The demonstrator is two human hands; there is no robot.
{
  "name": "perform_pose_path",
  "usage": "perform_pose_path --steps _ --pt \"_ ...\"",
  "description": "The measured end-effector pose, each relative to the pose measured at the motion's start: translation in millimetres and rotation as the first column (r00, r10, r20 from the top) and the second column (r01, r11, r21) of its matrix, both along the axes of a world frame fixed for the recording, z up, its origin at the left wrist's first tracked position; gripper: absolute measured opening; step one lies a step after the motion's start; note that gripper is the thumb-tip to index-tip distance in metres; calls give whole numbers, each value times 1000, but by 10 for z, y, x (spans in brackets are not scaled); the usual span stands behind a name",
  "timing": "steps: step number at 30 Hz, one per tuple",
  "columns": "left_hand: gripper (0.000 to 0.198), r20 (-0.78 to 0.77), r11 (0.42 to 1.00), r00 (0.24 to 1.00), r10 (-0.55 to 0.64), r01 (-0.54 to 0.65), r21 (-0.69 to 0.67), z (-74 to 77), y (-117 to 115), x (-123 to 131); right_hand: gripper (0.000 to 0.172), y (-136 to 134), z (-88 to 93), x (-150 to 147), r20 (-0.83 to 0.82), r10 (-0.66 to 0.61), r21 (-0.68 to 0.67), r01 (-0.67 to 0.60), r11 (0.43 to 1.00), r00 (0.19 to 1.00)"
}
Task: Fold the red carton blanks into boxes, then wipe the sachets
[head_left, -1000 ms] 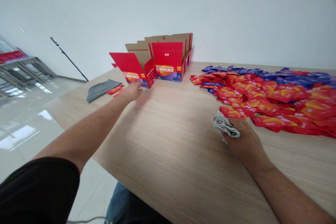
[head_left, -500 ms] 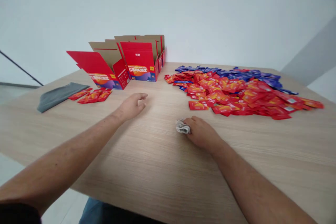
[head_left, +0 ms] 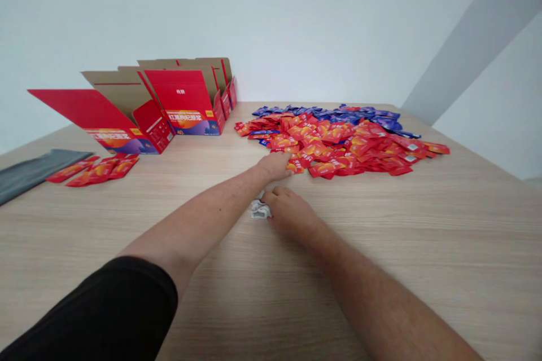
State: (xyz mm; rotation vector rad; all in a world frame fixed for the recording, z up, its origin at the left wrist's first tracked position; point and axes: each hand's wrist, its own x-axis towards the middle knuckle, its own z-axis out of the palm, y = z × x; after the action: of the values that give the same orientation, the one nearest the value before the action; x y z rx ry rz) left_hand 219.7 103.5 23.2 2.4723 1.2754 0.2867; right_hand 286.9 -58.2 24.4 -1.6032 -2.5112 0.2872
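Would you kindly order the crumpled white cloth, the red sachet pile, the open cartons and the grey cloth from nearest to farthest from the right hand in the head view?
From the right hand:
1. Crumpled white cloth: touching, at its left.
2. Red sachet pile: just ahead.
3. Open cartons: farther ahead, leftward.
4. Grey cloth: far left.

On the wooden table, a row of open cardboard cartons along the far edge, left of a heap of sachets. Farther left, loose sachets just in front of the cartons, beside a folded cloth. Before the heap, a crumpled cloth partly under the right hand, with the left hand against the heap's near edge.
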Motion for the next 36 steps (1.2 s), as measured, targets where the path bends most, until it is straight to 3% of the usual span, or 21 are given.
perform_pose_path --steps 3,6,11,14,16,19,23,25,28,32,34,36 --pt "63 -41 999 998 40 -40 12 -35 45 78 29 12 -22 -5 3 -2 5 2 1000 1000" --pt "49 -30 997 996 78 -79 -13 -34 33 -19 28 22 -34 -2 3 10 8 -10 1000 1000" --pt "26 120 975 971 209 -197 -102 35 -184 -520 28 20 -12 12 16 29 15 -29 999 999" --pt "23 278 937 902 331 -279 -209 67 -456 -882 28 12 0 10 30 30 14 -31 999 999" --pt "19 387 905 835 391 -274 -324 64 -673 -1079 27 3 7 9 40 36 11 -36 999 999" --pt "23 532 846 715 453 -157 -509 32 -985 -1265 24 -10 46 34 62 62 -6 -62 998 996" --pt "29 651 619 356 670 216 -755 -18 -1251 -1306 18 18 201 156 89 56 -5 -56 998 994" --pt "33 630 548 261 731 326 -771 -41 -1306 -1262 16 68 287 231 83 13 36 -16 999 996" --pt "38 623 519 229 748 383 -764 -73 -1326 -1190 16 150 327 320 -73 -87 193 100 976 994" --pt "25 551 428 216 806 431 -795 -86 -1336 -1176 12 128 187 377 -427 -186 413 373 831 885" --pt "36 506 375 213 836 450 -810 -81 -1358 -1183 12 48 112 370 -480 -147 477 398 784 865" --pt "48 489 347 227 842 466 -814 -89 -1395 -1170 11 -48 76 329 -458 -66 530 332 780 886"
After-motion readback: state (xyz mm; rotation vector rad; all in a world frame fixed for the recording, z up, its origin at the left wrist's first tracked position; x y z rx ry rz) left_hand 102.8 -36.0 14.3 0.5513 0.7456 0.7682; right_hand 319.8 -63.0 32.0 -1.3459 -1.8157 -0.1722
